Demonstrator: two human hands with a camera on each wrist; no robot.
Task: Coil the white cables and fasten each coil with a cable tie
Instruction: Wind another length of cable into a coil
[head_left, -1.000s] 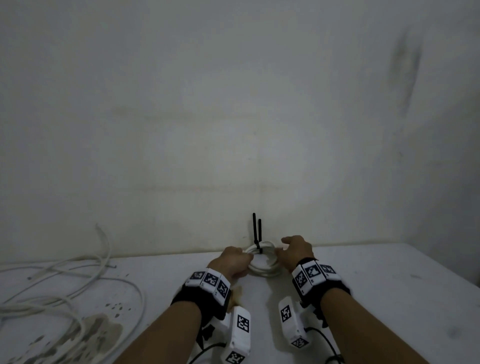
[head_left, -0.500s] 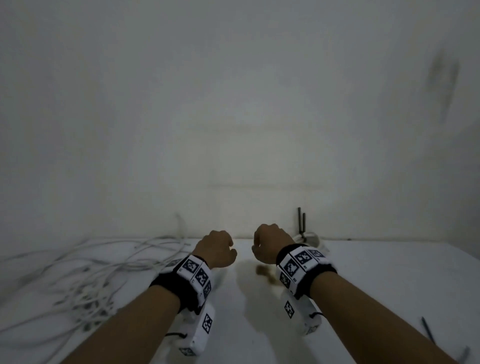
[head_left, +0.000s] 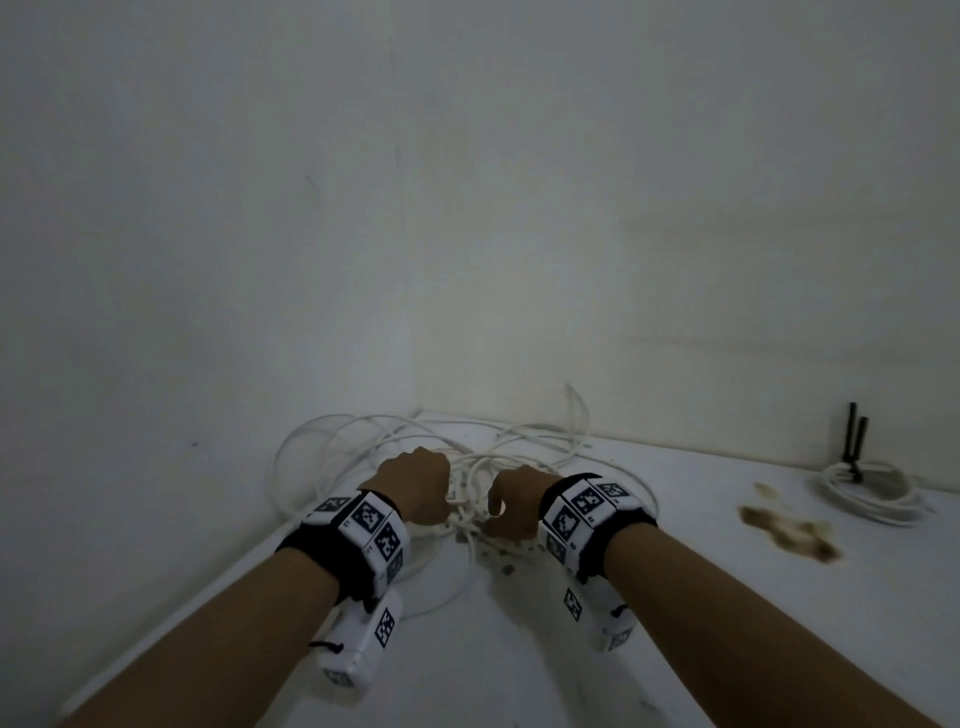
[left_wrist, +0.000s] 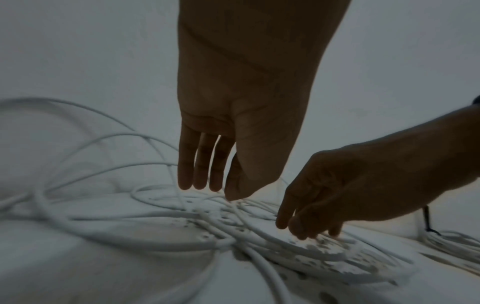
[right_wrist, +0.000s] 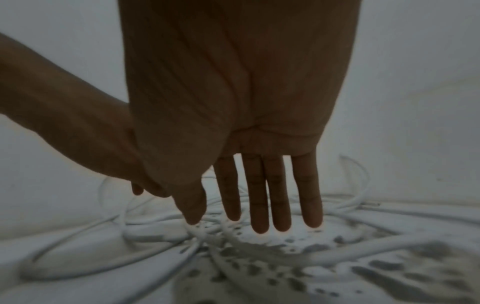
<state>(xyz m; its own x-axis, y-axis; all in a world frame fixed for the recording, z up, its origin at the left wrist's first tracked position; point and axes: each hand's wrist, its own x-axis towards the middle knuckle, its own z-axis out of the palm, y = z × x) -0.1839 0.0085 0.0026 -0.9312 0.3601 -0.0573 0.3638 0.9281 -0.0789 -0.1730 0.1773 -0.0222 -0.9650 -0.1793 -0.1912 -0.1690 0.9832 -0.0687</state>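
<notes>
Head view shows both hands over the tangle of loose white cables in the surface's far corner. Left hand and right hand reach with straight fingers, apparently holding nothing. Best find one free end before looping.

I see dim, flat light everywhere; wrist views very dark, hands near-silhouettes against pale wall, cables smeared with motion blur, edges bent by wide-angle lens, head view soft, grainy
</notes>
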